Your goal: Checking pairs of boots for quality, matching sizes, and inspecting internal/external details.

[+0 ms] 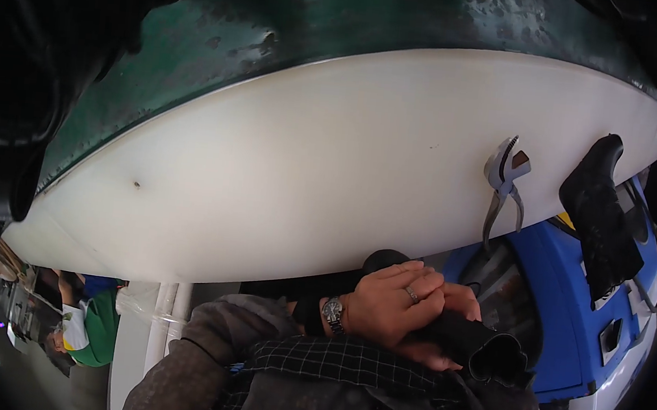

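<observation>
Both hands are close together near my body, at the near edge of the white worktable (309, 156). My left hand (398, 306), with a watch and a ring, has its fingers curled over a black boot (464, 341). My right hand (463, 300) shows only in part beside it, closed around the same boot. The boot's wavy-edged shaft opening points to the lower right. Its dark rounded end shows beyond my left hand. A pair of metal pincers (507, 179) lies on the table, ahead and to the right. Another black boot (601, 207) rests across the table's right edge.
A blue bin or machine housing (564, 307) stands to the right, with a small dark box (610, 336) on it. A dark green surface (200, 58) borders the table's far side. Another person in a green and white top (91, 332) is at lower left, near wrapped white posts (167, 308).
</observation>
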Demonstrator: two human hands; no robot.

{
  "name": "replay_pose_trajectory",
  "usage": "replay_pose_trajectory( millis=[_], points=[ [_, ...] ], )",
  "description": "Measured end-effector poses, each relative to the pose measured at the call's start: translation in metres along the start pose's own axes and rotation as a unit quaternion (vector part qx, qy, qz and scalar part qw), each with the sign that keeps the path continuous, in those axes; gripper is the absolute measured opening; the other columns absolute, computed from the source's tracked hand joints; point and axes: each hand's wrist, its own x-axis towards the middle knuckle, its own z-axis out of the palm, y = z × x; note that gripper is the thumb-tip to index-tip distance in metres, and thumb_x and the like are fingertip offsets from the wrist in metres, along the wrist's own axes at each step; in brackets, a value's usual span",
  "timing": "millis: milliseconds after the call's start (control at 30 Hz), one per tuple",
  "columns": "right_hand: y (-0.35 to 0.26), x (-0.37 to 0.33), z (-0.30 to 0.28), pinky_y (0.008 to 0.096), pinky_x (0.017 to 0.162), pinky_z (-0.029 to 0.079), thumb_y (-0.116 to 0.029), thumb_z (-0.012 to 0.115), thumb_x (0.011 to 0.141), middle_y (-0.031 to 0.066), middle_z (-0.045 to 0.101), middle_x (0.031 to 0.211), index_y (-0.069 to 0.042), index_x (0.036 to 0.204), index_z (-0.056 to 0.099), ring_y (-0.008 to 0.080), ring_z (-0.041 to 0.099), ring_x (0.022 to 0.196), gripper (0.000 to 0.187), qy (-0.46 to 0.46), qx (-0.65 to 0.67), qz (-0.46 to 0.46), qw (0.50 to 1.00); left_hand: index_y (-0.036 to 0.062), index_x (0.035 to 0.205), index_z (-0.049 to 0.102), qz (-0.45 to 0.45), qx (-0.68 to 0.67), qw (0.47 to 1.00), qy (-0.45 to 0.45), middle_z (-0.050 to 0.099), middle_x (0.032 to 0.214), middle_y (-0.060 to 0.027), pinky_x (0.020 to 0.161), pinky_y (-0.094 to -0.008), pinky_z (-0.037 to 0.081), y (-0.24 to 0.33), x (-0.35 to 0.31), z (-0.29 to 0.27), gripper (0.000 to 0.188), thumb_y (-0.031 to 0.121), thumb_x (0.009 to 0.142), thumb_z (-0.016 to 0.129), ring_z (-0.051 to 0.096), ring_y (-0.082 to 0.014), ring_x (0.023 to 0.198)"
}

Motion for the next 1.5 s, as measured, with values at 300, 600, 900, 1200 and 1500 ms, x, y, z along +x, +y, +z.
replay_pose_trajectory(
  millis=[300,600,900,1200,1500],
  points=[
    [-0.014,0.053,0.023,0.0316,0.075,0.050,-0.011,0.071,0.072,0.0108,0.061,0.104,-0.002,0.106,0.057,0.0229,0.062,0.089,0.037,0.066,-0.018,0.043,0.997,-0.0014,0.096,0.061,0.013,-0.002,0.993,-0.120,0.063,0.104,-0.0187,0.083,-0.0403,0.053,-0.003,0.024,-0.010,0.064,0.052,0.062,0.069,0.066,-0.0306,0.090],
    [-0.028,0.002,0.008,0.0326,0.071,0.051,-0.009,0.067,0.073,0.0107,0.062,0.100,-0.003,0.097,0.062,0.0259,0.063,0.084,0.025,0.101,-0.038,0.116,0.987,0.0013,0.091,0.060,0.003,-0.008,0.989,-0.149,0.065,0.102,-0.0167,0.082,-0.0384,0.053,-0.008,0.039,-0.017,0.027,0.020,0.072,0.066,0.066,-0.0288,0.091],
    [-0.025,0.016,0.002,0.0341,0.065,0.051,-0.013,0.068,0.073,0.0150,0.063,0.094,-0.002,0.097,0.057,0.0282,0.064,0.079,0.029,0.158,-0.065,0.020,0.985,0.0016,0.090,0.059,-0.014,-0.012,0.990,-0.138,0.066,0.100,-0.0164,0.079,-0.0370,0.054,-0.006,0.047,-0.012,0.021,0.011,0.072,0.065,0.067,-0.0280,0.088],
    [-0.011,0.021,-0.012,0.0336,0.065,0.051,-0.007,0.069,0.070,0.0151,0.061,0.097,-0.002,0.098,0.056,0.0282,0.063,0.078,0.031,0.139,-0.036,-0.021,0.989,0.0019,0.091,0.058,0.042,0.046,0.987,-0.148,0.065,0.102,-0.0176,0.081,-0.0366,0.053,-0.011,0.058,-0.007,0.019,0.007,0.074,0.065,0.067,-0.0278,0.088],
    [-0.002,0.035,-0.024,0.0326,0.066,0.051,-0.006,0.069,0.068,0.0135,0.063,0.093,-0.002,0.094,0.059,0.0271,0.063,0.079,0.027,0.145,0.024,-0.041,0.988,0.0032,0.093,0.059,-0.001,0.100,0.981,-0.166,0.066,0.100,-0.0164,0.082,-0.0375,0.053,0.003,0.080,-0.007,0.017,0.005,0.076,0.062,0.067,-0.0275,0.091]
  ],
)
